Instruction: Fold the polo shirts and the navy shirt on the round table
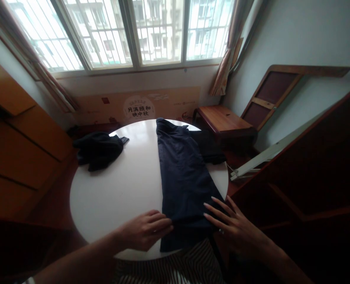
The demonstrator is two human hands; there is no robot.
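A dark navy garment (pixel 182 169) lies lengthwise across the round white table, long and narrow, with its near end at the table's front edge. Whether it is a top or trousers I cannot tell. My left hand (pixel 151 229) is closed at its near left edge, fingers curled and thumb tucked against the cloth. Over the near right edge my right hand (pixel 229 219) lies with fingers spread, the tips resting on the fabric. A ring shows on that hand.
The round table (pixel 112 201) also carries a bunched black garment (pixel 99 150) at the far left and a folded black cloth (pixel 209 146) at the far right. Behind stand a wooden stool (pixel 222 118) and a barred window; orange cabinets (pixel 18 146) are on the left.
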